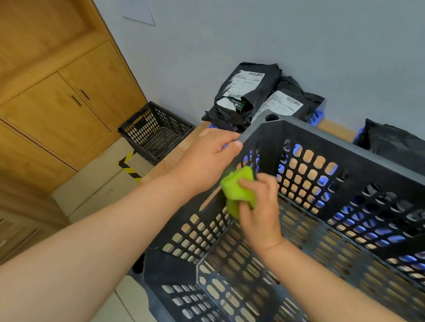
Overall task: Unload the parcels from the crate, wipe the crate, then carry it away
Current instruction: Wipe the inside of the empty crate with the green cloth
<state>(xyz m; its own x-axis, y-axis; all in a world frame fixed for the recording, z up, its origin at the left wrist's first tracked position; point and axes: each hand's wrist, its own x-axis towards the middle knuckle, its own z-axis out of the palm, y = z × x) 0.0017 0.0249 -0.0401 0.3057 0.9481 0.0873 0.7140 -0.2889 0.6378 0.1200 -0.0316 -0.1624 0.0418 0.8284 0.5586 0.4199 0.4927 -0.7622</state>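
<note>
A large black perforated plastic crate (351,149) fills the lower right of the frame, open side up, with nothing but the hand and cloth inside. The right hand (261,208) reaches into it at frame centre, fingers curled around a folded lime-green cloth (237,187) held against the inner wall near the far-left corner. Just above, the left hand (205,159) grasps the rim at that corner, thumb over the edge. Beyond the crate, at upper centre, two black plastic mailer parcels (245,90) with white labels lean stacked against the grey wall; a third black parcel (396,143) lies at the right edge. Left of them, a smaller black slotted crate (154,130) stands on the floor beside yellow-and-black striped tape (129,165) and a wooden cabinet (65,106).
</note>
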